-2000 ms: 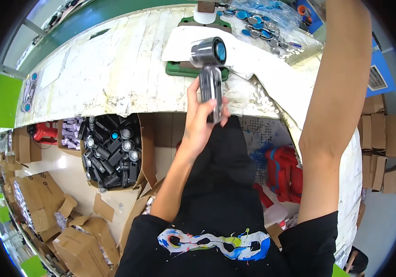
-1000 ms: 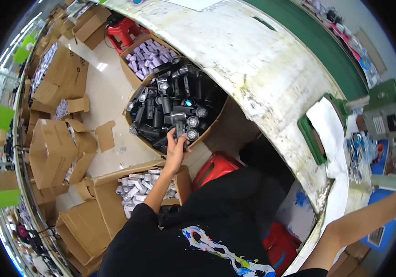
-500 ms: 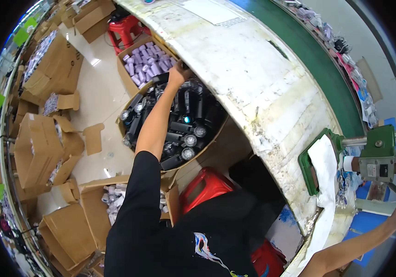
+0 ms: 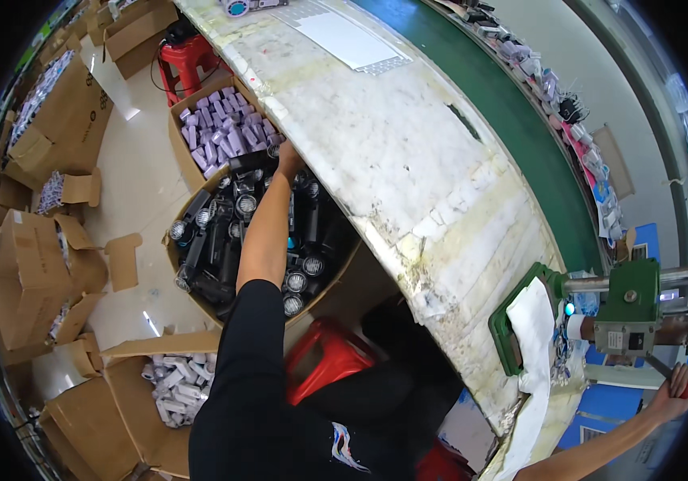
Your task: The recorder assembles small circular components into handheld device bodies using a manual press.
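My left hand (image 4: 287,159) reaches into a carton (image 4: 174,255) of black handheld devices (image 4: 215,240) with round silvery ends. It is at the carton's far side, beside the bench edge. One black device lies just left of its wrist; the fingers are hidden, so I cannot tell whether it grips anything. Far to the right, my right hand (image 4: 675,390) is closed round the lever (image 4: 658,367) of a green bench press (image 4: 631,298), where a bit of red shows. White cloth or paper (image 4: 530,321) hangs over the green frame (image 4: 506,330) beside the press.
A worn white bench (image 4: 392,176) curves through the middle, with a green conveyor belt (image 4: 504,120) beyond. Purple parts (image 4: 227,124) fill another carton behind the black devices. Open cartons (image 4: 35,256) crowd the left floor. A red stool (image 4: 328,357) stands near my body.
The view has shifted, so the bench and cartons appear further left and lower. My left hand stays at the black devices; more of my right hand shows on the lever.
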`<state>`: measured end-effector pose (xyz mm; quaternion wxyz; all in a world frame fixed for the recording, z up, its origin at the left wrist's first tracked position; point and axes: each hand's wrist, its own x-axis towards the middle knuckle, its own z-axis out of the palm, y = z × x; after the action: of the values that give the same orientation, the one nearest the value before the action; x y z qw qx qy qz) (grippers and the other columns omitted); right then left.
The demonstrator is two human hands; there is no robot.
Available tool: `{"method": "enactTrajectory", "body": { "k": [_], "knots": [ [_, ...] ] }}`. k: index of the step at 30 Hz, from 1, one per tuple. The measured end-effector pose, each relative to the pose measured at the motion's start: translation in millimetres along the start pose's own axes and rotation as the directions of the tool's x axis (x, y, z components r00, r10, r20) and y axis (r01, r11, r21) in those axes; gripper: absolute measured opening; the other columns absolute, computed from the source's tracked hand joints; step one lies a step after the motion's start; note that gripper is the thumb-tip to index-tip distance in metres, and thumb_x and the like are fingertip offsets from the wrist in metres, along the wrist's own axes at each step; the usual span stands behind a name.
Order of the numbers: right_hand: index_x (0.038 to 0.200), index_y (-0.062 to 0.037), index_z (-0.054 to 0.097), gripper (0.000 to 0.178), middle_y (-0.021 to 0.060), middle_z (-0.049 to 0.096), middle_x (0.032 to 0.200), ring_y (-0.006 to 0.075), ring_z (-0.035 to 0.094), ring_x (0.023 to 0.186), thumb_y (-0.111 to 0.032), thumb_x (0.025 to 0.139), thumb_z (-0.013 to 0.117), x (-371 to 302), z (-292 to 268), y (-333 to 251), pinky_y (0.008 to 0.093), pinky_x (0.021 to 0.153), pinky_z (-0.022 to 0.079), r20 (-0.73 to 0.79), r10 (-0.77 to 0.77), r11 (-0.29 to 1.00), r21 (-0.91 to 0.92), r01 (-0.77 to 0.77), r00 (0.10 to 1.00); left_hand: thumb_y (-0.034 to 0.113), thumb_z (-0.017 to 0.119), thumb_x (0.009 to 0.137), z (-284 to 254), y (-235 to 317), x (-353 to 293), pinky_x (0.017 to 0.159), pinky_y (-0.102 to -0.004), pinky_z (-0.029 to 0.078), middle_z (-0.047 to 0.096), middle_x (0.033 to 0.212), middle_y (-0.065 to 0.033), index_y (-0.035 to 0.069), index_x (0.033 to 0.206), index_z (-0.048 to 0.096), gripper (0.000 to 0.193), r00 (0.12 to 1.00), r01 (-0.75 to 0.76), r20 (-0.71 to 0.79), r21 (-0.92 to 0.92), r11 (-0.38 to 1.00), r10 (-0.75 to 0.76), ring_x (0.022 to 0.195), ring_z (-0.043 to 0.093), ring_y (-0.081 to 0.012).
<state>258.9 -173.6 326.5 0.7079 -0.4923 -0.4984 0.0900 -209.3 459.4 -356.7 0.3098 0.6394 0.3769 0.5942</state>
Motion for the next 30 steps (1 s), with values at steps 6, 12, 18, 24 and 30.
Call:
{"method": "enactTrajectory", "body": {
  "k": [6,12,18,24,30],
  "knots": [
    [0.072,-0.0100,0.037,0.027,-0.0002,0.025,0.055,0.0107,0.021,0.049,-0.009,0.098,0.044,-2.6,12.8,31.7,0.0237,0.055,0.025,-0.123,-0.041,0.997,0.067,0.050,0.992,0.032,0.068,0.082,-80.7,-77.6,26.2,0.077,-0.0482,0.056,0.071,0.105,-0.0190,0.012,0.111,0.069,0.036,0.997,0.070,0.003,0.119,0.990,-0.071,0.095,0.068,-0.0404],
    [0.072,-0.0125,0.037,0.032,0.0006,0.027,0.055,0.0121,0.024,0.047,-0.019,0.101,0.048,-8.8,16.3,-20.5,0.0237,0.064,0.036,-0.081,-0.015,0.991,-0.135,0.004,0.997,0.032,0.067,0.082,18.1,-10.4,-9.6,0.080,-0.0501,0.055,0.070,0.102,-0.0221,0.011,0.110,0.069,0.035,0.963,0.227,0.090,0.229,0.947,-0.253,0.095,0.067,-0.0433],
    [0.072,-0.0118,0.038,0.032,0.0002,0.026,0.056,0.0112,0.024,0.049,-0.020,0.101,0.048,-8.9,36.6,4.0,0.0241,0.062,0.034,-0.247,-0.063,0.990,-0.139,0.029,0.967,0.040,0.066,0.082,8.8,2.6,-4.3,0.098,-0.0570,0.043,0.047,0.143,-0.0213,0.017,0.135,0.055,0.059,0.870,0.353,0.085,0.580,0.734,-0.486,0.127,0.045,-0.0479],
    [0.072,-0.0112,0.038,0.031,0.0000,0.026,0.055,0.0113,0.023,0.049,-0.019,0.101,0.048,1.6,13.2,29.3,0.0249,0.058,0.030,-0.195,0.002,1.000,-0.004,-0.003,0.981,0.053,0.051,0.089,-29.4,-55.6,-45.0,0.110,-0.0667,0.020,0.027,0.160,-0.0122,0.022,0.152,0.037,0.071,0.974,0.205,0.119,-0.075,0.976,-0.195,0.146,0.017,-0.0413],
    [0.071,-0.0107,0.037,0.030,0.0003,0.025,0.054,0.0108,0.020,0.047,-0.015,0.100,0.046,-18.3,45.4,-19.0,0.0242,0.053,0.025,-0.271,-0.149,0.980,-0.169,0.105,0.951,0.056,0.039,0.094,112.9,47.8,-38.0,0.116,-0.0575,0.017,0.026,0.162,-0.0026,0.024,0.154,0.032,0.068,0.741,-0.303,0.577,0.745,0.594,-0.345,0.149,0.022,-0.0270]
  ]
}}
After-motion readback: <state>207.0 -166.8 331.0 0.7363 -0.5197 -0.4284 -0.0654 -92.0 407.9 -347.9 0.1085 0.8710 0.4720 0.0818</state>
